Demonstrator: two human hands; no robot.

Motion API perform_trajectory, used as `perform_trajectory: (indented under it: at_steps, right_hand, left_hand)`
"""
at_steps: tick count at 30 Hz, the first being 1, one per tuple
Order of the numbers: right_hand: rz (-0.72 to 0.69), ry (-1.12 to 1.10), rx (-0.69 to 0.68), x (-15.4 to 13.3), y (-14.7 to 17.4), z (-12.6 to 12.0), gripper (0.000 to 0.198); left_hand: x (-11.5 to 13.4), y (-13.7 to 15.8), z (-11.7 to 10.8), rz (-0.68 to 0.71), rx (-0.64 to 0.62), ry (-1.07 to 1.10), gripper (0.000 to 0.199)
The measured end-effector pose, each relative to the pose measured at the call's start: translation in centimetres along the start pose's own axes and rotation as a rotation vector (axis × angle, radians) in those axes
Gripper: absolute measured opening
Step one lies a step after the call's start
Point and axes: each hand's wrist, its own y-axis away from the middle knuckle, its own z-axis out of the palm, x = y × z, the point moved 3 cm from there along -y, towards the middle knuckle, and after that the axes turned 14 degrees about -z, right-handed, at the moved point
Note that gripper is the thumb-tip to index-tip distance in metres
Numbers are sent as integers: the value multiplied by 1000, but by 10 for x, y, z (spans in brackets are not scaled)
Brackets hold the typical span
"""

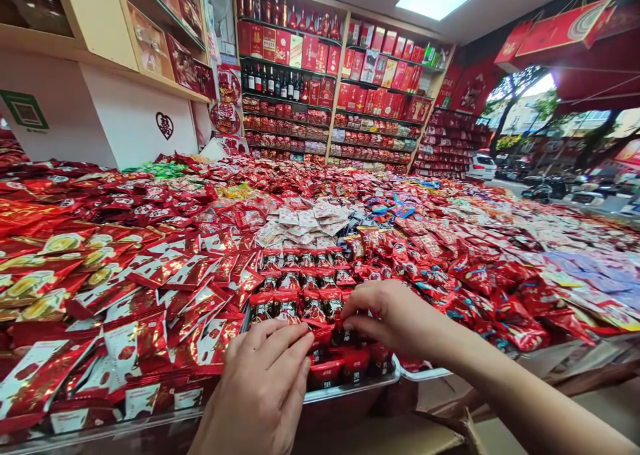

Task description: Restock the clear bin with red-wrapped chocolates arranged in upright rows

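Observation:
Small red and black snack packets point(327, 303) stand in neat rows in a clear plastic tray point(350, 387) in front of me. My right hand point(387, 312) reaches in from the right, thumb and fingers closed on one snack packet point(345, 332) in the front part of the tray. My left hand point(265, 378) lies over the tray's front left corner, back of the hand up. Its fingers are extended side by side, with the fingertips against the front packets. What lies under its palm is hidden.
Red and white packets point(135, 348) heap up on the left, twisted red wrappers point(480, 275) on the right. White packets point(310, 222) lie behind the tray. An open cardboard box point(440, 435) sits below the front edge. Shelves point(333, 95) with bottles and boxes stand behind.

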Motion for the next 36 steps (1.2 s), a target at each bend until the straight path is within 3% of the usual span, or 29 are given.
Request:
perform_trajectory:
  at_steps: [7, 16, 23, 28, 31, 36]
  right_hand:
    - [76, -104, -141, -1, -3, 8, 9]
    - [236, -160, -165, 6, -7, 11, 9]
    - [255, -211, -202, 6, -7, 15, 8]
    - [212, -238, -201, 6, -5, 0, 20]
    - [181, -234, -176, 6, -3, -6, 18]
    - [116, -190, -208, 10, -6, 4, 14]
  left_hand:
    - [2, -1, 0, 3, 4, -39, 31]
    - [4, -1, -1, 6, -9, -39, 36]
    - [2, 0, 1, 15, -2, -64, 33]
    - [1, 0, 1, 8, -4, -70, 33]
    - [1, 1, 1, 0, 13, -57, 32]
    - [1, 0, 3, 6, -2, -72, 34]
